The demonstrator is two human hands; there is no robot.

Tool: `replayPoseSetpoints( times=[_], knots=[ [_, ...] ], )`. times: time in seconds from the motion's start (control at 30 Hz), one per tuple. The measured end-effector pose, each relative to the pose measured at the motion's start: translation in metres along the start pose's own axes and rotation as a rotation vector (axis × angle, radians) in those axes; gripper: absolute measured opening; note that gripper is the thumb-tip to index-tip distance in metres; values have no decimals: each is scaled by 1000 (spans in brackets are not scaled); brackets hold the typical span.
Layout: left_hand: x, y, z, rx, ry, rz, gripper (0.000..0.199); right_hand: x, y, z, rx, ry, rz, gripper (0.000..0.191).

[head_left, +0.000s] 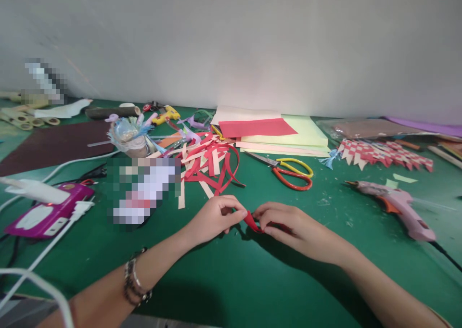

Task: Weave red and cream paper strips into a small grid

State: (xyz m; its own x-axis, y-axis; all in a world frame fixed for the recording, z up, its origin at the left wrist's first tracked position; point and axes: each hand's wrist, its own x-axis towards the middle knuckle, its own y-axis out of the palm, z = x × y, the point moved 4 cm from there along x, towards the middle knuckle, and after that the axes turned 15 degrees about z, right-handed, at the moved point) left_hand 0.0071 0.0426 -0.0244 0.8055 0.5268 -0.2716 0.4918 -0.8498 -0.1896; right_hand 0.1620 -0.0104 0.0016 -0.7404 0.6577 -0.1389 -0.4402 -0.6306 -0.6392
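A short red paper strip [252, 221] is held between my two hands, low over the green table. My left hand [218, 217] pinches its left end between thumb and fingers. At the other end, my right hand [285, 226] has its fingertips closed on the strip, which looks bent or twisted. Just beyond my hands lies a tangled pile of red and cream paper strips [207, 162]. Scissors [288, 169] with yellow and red handles rest behind my right hand, their blades pointing left.
A pink glue gun [397, 205] lies at right, near a red-and-white woven paper piece [388, 154]. Paper sheets [303, 133] are stacked against the wall. On the left are a purple power strip [54, 212] with white cables and a cup [136, 147] of craft bits.
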Motion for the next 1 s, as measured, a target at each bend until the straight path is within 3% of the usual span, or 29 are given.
replayPoseSetpoints(
  times=[0.27,0.4,0.6,0.73,1.0],
  knots=[
    [-1,-5,6,-94,9,-142,28,-4,-4,-8,-23,128,-114,13],
    [-2,-5,8,-112,-52,-104,23,-3,-3,-8,-88,178,-116,13],
    [-1,3,1,-14,-41,78,19,-1,1,-7,-154,207,-111,12],
    [-1,4,-1,-11,-6,87,23,-1,2,-7,-162,235,-94,13],
    [-2,5,5,-58,-70,77,20,1,5,-9,-224,209,-133,18]
  ],
)
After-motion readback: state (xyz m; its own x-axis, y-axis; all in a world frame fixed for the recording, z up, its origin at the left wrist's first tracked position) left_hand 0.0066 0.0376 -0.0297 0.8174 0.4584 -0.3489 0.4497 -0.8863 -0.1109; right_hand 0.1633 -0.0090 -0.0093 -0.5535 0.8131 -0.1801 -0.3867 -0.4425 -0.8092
